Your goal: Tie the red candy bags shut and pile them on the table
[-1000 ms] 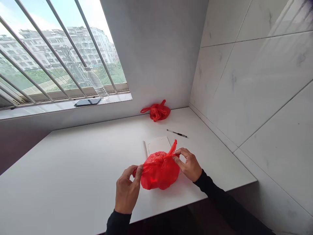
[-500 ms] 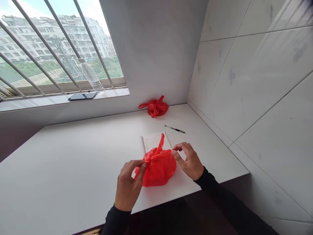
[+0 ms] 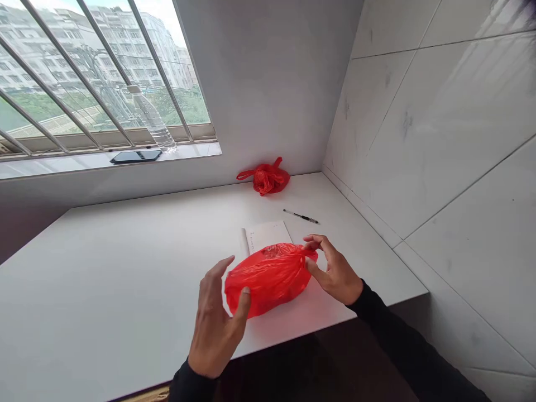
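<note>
Our right hand [image 3: 338,274] is holding the right end of the near bag [image 3: 268,279] between thumb and fingers; our left hand [image 3: 213,321] is opening wide at its left end, touch unclear. The bag is sitting at the surface's [image 3: 138,273] near side, partly hiding the notebook [image 3: 268,232]. The pen [image 3: 301,216] is lying beyond.

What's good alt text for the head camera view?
A person's right hand touches the gathered end of a red plastic bag on a white table, the left hand open at the other. Beyond lie a notebook, pen and second red bag; a clear bottle and phone are on the windowsill.
</note>
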Demonstrator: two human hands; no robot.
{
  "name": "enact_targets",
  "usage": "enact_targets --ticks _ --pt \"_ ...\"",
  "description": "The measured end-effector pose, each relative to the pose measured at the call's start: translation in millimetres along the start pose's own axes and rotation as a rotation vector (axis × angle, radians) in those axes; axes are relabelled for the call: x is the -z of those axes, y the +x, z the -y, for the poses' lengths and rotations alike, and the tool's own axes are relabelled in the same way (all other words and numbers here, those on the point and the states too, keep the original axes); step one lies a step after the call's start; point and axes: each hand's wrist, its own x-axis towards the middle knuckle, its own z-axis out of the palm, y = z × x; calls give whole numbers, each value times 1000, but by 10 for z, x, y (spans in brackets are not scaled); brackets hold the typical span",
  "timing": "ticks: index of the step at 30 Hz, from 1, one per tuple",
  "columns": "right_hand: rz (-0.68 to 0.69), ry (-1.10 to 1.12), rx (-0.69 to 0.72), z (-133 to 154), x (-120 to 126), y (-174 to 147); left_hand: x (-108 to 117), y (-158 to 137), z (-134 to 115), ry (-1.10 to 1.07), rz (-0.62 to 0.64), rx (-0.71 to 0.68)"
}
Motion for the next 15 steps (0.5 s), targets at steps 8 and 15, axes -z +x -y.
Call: enact_targets --ticks 8,15 --pt "-21 46 -114 96 77 40 26 76 -31 -68 -44 54" --pt "152 -23 13 171 110 -59 263 -105 1 -181 -72 218"
